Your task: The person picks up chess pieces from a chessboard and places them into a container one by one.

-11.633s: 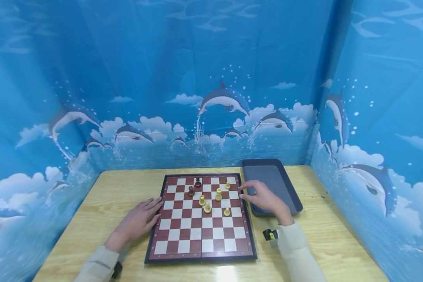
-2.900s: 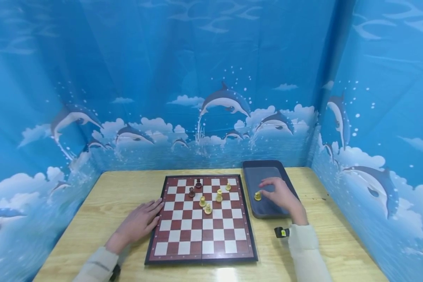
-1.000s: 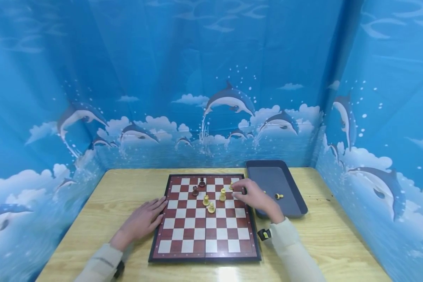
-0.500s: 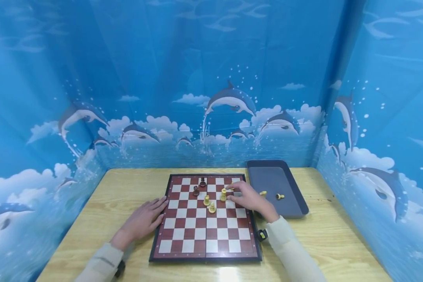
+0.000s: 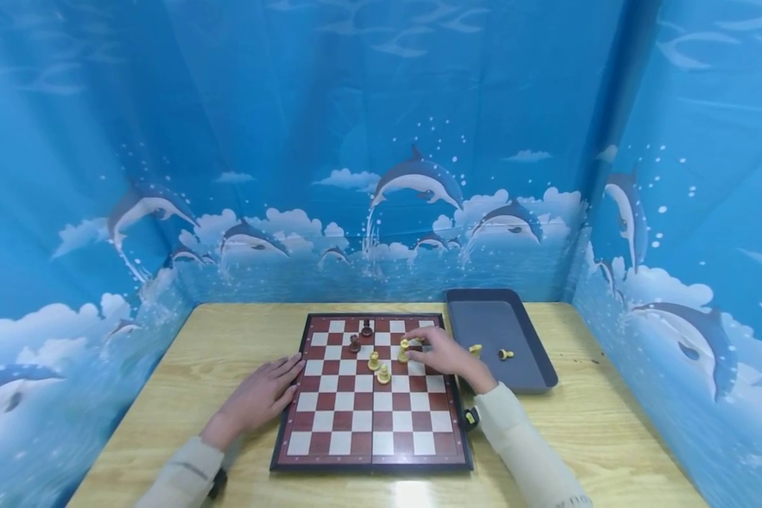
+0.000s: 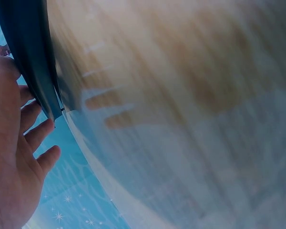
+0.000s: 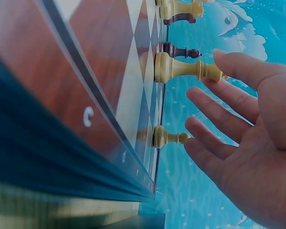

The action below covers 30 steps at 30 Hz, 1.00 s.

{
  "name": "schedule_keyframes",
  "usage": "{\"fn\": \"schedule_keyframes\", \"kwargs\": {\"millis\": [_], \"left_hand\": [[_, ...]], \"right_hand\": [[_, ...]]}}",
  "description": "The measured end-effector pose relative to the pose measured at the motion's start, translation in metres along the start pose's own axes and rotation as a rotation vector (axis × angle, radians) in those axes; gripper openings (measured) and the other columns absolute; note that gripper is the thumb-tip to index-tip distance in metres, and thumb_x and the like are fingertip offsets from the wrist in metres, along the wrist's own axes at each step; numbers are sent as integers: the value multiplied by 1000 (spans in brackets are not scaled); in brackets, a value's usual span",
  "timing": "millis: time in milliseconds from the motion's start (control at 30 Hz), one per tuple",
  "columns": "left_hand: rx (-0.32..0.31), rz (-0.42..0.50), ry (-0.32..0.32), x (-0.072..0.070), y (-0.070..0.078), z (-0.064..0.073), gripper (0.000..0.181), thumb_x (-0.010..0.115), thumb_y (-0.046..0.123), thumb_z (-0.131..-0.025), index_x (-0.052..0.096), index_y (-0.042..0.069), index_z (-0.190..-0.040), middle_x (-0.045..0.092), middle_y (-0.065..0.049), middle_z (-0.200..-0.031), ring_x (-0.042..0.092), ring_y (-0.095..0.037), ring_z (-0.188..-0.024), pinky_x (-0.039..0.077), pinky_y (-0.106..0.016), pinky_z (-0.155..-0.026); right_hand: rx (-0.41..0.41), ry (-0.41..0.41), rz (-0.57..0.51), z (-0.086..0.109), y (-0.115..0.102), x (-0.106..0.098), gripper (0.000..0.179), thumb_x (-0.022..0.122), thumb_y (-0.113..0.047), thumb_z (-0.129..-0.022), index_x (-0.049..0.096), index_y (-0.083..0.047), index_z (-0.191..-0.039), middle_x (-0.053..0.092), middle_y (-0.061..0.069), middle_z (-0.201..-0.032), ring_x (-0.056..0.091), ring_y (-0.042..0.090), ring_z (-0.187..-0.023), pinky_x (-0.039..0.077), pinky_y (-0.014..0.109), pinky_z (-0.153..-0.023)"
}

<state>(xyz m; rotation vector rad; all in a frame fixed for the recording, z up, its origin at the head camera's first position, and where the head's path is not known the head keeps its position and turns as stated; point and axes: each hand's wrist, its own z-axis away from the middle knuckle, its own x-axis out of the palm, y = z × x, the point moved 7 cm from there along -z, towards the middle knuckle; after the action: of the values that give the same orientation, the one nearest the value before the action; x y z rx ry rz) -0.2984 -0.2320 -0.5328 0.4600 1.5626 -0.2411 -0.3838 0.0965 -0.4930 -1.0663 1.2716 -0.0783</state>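
on wooden tabletop [image 5: 219, 339], chessboard [image 5: 355, 423] is touched by relaxed left hand [image 5: 257, 395]; tall yellow piece [image 7: 181, 69] is pinched by right hand [image 5: 446, 353].

Passage is available low over the near edge of the chessboard [image 5: 351, 422]. Obstructions toward the far edge: dark pieces [image 5: 354, 344], yellow pieces [image 5: 384, 375], right hand [image 5: 443, 353]. Left hand [image 5: 257, 398] bars part of the left edge; tray [image 5: 489, 321] flanks the right.

With my right hand [image 7: 257, 138] I pinch the top of the tall yellow chess piece [image 7: 181, 69]; a yellow pawn [image 7: 164, 137] stands nearby.
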Motion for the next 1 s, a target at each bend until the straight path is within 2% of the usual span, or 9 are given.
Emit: {"fn": "schedule_keyframes", "kwargs": {"millis": [367, 633, 1000], "left_hand": [[-11, 9, -15, 1, 0, 0, 56, 44, 40, -108, 39, 12, -157, 32, -8, -165, 36, -37, -149, 31, -57, -122], [1, 8, -1, 0, 0, 0, 57, 45, 41, -108, 39, 12, -157, 33, -8, -165, 37, -38, -148, 32, -57, -121], [6, 10, 1, -1, 1, 1, 56, 44, 41, -108, 39, 13, -157, 33, -8, -165, 37, -38, -148, 32, -58, -121]], "right_hand": [[4, 9, -12, -8, 0, 0, 23, 71, -17, -97, 74, -5, -116, 72, 10, -120, 65, 32, -115, 52, 54, -103], [-30, 1, -6, -9, -3, 0, 15, 71, -12, -96, 75, -6, -109, 72, 7, -117, 65, 30, -113, 53, 54, -100], [-46, -4, -16, -7, -8, 0, 15, 74, -12, -94, 76, -5, -107, 69, 18, -126, 62, 35, -121, 52, 56, -103]]}}
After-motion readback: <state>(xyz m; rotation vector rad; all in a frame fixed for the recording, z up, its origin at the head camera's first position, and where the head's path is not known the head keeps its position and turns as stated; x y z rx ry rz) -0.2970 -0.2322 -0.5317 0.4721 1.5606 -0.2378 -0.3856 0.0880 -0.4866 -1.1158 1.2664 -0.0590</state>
